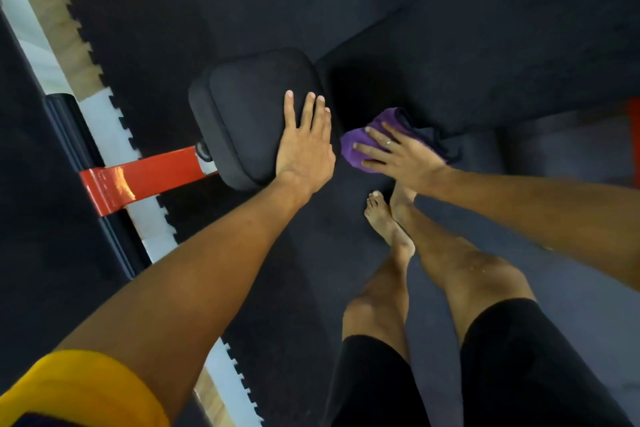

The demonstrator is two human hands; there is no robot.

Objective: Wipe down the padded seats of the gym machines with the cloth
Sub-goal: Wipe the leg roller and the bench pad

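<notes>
A small black padded seat [247,114] sits at centre, and a longer black pad [467,55] stretches up to the right from it. My left hand [304,146] lies flat on the small seat's right edge with straight fingers. My right hand [398,152] presses a purple cloth [360,142] onto the near end of the long pad, fingers spread over it. A dark part of the cloth hangs past my hand to the right.
A red metal frame bar [138,177] runs left from under the small seat. Black rubber floor mats with toothed edges over a white and wooden strip [114,135] cross the left side. My bare legs and feet [391,218] stand below the pads.
</notes>
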